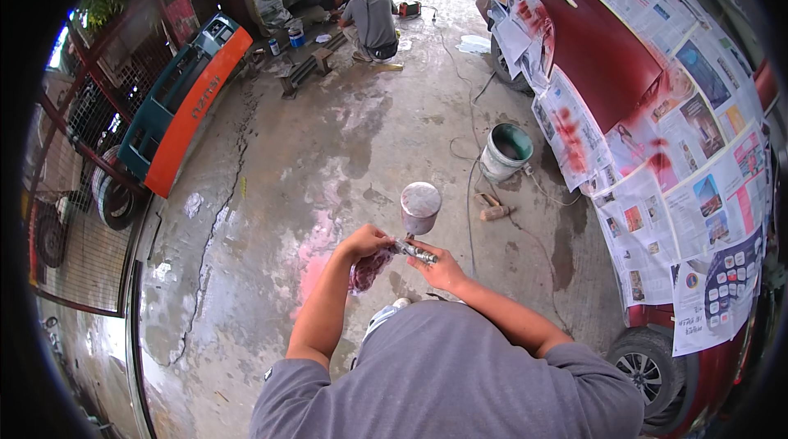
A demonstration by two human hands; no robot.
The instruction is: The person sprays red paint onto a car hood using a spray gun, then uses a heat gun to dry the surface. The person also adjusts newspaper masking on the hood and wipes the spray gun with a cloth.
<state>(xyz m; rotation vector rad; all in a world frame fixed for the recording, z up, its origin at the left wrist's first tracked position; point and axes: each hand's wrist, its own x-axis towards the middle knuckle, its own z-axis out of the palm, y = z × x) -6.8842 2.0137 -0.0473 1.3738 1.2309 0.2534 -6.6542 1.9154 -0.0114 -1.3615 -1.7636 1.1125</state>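
Our right hand [442, 270] grips the silver metal spray gun [417, 252] before our torso [451, 373]; our left hand [366, 243] holds a red-stained cloth [369, 273] against it. Grey concrete floor [283, 160] stretches between a red-framed mesh fence [86, 273] and a newspaper-covered red car [603, 57].

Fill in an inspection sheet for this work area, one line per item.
Surface: concrete floor, cracked, with pink stains and damp-looking patches.
Job's things: spray gun with a pale round cup; crumpled reddish cloth beside it.
Clutter: bucket, with a small brown object on the floor near it.
Hands: right hand grips the spray gun; left hand is by it, apparently holding the cloth.
Cables: thin cord trails across the floor.
Surroundings: red car panel framed by newspaper sheets; orange-and-teal panel at left; two people crouching beyond.
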